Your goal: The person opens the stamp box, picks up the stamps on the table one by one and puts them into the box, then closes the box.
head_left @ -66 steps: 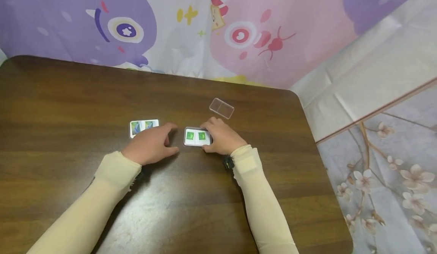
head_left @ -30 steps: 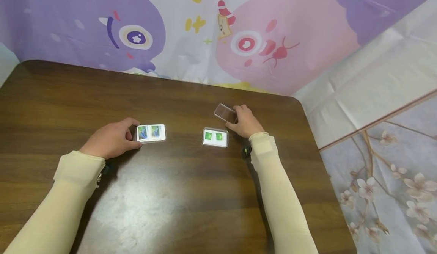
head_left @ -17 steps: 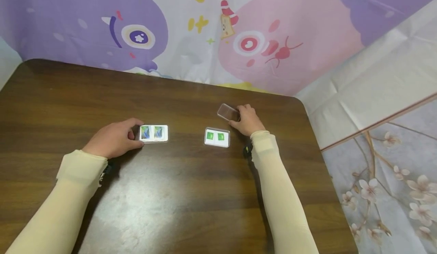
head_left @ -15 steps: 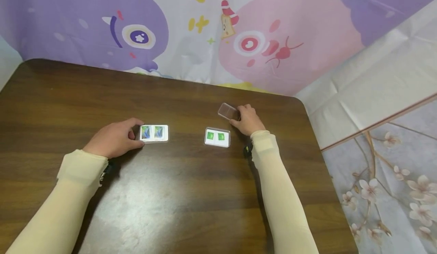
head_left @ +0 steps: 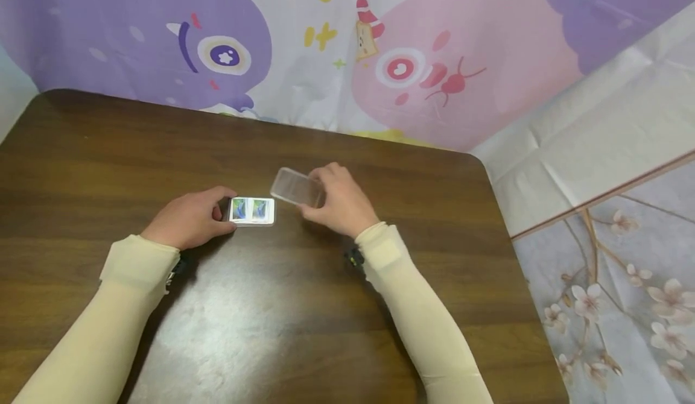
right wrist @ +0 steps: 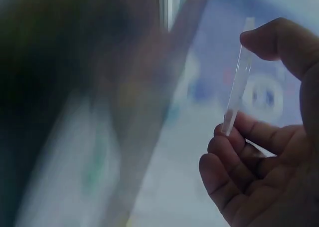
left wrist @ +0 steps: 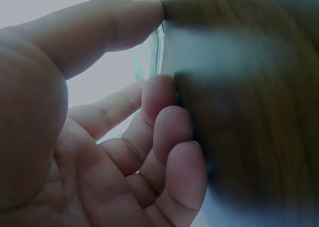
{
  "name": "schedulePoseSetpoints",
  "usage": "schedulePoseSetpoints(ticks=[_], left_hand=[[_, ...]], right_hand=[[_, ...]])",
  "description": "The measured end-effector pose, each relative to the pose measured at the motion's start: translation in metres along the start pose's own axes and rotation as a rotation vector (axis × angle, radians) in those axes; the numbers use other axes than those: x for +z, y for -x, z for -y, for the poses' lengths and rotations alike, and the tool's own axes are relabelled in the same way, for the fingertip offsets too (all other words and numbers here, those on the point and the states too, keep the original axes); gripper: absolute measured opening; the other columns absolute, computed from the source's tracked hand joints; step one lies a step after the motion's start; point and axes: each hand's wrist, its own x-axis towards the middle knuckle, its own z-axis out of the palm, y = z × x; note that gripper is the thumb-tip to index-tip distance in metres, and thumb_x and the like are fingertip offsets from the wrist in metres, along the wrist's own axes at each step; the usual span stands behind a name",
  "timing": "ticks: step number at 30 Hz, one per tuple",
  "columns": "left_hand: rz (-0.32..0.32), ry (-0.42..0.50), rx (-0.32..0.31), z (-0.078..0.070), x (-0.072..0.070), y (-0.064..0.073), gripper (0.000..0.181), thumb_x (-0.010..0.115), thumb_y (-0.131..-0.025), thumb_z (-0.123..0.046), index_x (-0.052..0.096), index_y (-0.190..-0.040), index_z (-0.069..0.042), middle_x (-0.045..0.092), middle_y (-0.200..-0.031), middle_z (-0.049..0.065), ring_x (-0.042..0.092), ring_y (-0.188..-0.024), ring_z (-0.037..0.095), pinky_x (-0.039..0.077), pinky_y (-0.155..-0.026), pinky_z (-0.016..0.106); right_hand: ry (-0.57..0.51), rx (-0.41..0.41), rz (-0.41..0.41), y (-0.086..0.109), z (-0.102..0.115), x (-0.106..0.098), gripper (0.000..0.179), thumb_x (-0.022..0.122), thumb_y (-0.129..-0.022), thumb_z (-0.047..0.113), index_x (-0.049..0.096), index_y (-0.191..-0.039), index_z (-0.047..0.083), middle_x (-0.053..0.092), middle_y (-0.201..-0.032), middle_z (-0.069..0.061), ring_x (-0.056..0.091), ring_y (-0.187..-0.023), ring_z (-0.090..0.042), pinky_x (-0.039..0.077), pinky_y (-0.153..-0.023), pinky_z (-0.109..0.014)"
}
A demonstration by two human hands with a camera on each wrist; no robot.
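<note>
A clear flat case (head_left: pixel 252 211) with two blue-and-green pictures on white lies on the table. My left hand (head_left: pixel 187 218) holds its left end between thumb and fingers; in the left wrist view the case's clear edge (left wrist: pixel 160 47) shows at the thumb. My right hand (head_left: pixel 343 202) pinches a clear plastic lid (head_left: pixel 295 187) by its right end, thumb on one edge and fingers on the other. This lid is raised and tilted, just right of the case and slightly farther back. The case with two green pictures is not visible; the right hand covers where it lay.
The brown wooden table (head_left: pixel 282 307) has rounded far corners. A cartoon-printed curtain (head_left: pixel 304 72) hangs along its far edge. To the right stands a flower-patterned panel (head_left: pixel 619 283).
My right hand has lifted the clear lid from the table and carried it left, near the picture case. My left hand still grips that case, which it took hold of earlier.
</note>
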Motion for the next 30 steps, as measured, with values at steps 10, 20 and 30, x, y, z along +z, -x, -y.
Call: schedulePoseSetpoints(ticks=[10,20,30], left_hand=[[0.002,0.025,0.002,-0.013,0.005,-0.005,0.07,0.078,-0.09,-0.029,0.048,-0.146,0.0,0.068,-0.1,0.012,0.062,-0.082,0.024,0.05,-0.073,0.045],[0.012,0.046,-0.006,-0.015,0.007,-0.004,0.074,0.077,-0.091,-0.028,0.042,-0.15,-0.001,0.066,-0.1,0.013,0.061,-0.081,0.025,0.049,-0.071,0.043],[0.008,0.033,-0.01,-0.011,0.006,-0.003,0.073,0.077,-0.091,-0.029,0.043,-0.148,0.001,0.066,-0.101,0.013,0.061,-0.081,0.025,0.049,-0.071,0.043]], right_hand=[[0.087,-0.097,0.16,-0.019,0.044,0.043,0.06,0.081,-0.086,0.044,0.064,-0.135,0.013,0.058,-0.12,0.0,0.052,-0.105,-0.015,0.049,-0.082,-0.026],[0.064,-0.105,0.193,-0.02,0.044,0.047,0.057,0.08,-0.087,0.041,0.063,-0.134,0.013,0.056,-0.118,0.0,0.05,-0.1,-0.014,0.046,-0.078,-0.024],[0.049,-0.12,0.217,-0.022,0.047,0.049,0.061,0.078,-0.089,0.037,0.059,-0.14,0.009,0.057,-0.125,-0.004,0.051,-0.107,-0.016,0.046,-0.085,-0.024]])
